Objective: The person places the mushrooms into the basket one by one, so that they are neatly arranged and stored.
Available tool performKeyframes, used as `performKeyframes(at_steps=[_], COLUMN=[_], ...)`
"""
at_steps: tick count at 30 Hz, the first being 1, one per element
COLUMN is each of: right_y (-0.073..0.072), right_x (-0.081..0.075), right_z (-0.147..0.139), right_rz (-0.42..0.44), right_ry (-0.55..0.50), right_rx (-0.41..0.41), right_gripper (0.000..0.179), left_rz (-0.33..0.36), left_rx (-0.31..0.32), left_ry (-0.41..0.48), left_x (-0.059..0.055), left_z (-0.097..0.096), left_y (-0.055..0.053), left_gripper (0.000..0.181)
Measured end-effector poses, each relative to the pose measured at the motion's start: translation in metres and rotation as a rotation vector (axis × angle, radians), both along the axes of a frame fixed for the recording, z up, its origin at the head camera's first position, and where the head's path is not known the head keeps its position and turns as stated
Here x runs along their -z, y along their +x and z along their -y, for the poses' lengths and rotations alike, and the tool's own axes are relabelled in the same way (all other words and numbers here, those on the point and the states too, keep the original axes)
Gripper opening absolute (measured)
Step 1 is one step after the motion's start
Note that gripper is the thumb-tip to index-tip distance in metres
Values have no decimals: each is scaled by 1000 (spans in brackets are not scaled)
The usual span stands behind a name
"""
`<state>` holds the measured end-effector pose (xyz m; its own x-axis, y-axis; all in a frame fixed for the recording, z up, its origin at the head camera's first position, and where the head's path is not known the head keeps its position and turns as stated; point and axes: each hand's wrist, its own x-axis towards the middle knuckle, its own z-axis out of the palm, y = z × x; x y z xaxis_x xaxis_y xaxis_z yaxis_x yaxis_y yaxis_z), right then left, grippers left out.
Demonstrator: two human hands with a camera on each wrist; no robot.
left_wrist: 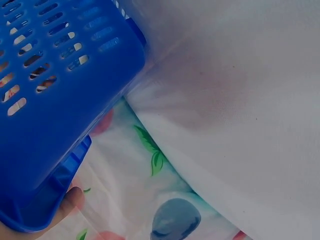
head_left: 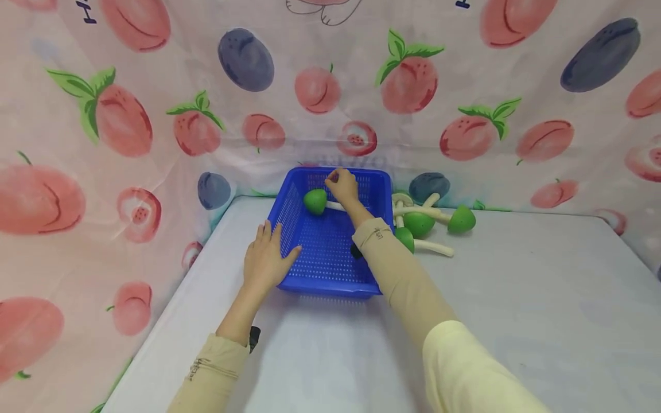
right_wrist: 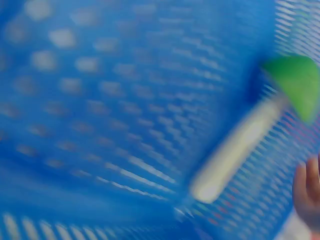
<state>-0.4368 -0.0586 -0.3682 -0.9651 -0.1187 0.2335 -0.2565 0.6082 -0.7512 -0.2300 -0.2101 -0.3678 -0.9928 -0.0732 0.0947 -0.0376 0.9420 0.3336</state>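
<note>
A blue perforated plastic basket [head_left: 330,288] stands on the table with a green-capped toy mushroom [head_left: 315,202] lying in its far part. My left hand [head_left: 265,258] rests at the basket's left rim, fingers straight and spread, thumb reaching over the inside. In the left wrist view a finger [left_wrist: 74,199] shows right at the rim. Above the basket's far side is my right hand [head_left: 343,186], its fingers loosely bent and holding nothing. The right wrist view shows these fingers [right_wrist: 312,185] apart from the mushroom's white stem [right_wrist: 240,150].
Several more green-capped toy mushrooms [head_left: 461,219] lie in a pile just right of the basket, partly hidden by its wall and my right arm. A fruit-printed cloth [head_left: 320,51] hangs behind and along the left of the white table [head_left: 542,310].
</note>
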Motion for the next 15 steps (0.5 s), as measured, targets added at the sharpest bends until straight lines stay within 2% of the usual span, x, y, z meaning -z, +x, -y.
performKeyframes(at_steps=[4,8,11,15], right_y=[10,27,39,52], right_x=[-23,-49,-66,-88], right_z=[-6,-8,-9,-16], right_rz=[23,133,177,108], right_ry=[-207,-345,-362,-275], right_rx=[-94,-201,-265,-303], right_gripper=[25,27,26,23], left_rz=[16,17,24,32], left_rx=[9,13,10,18], left_ry=[-7,-15,-27,-38], left_x=[0,0,-1,-3], left_z=[-3,-3,-1,1], left_y=[-1,-1,-1,-2], left_gripper=[77,77,77,77])
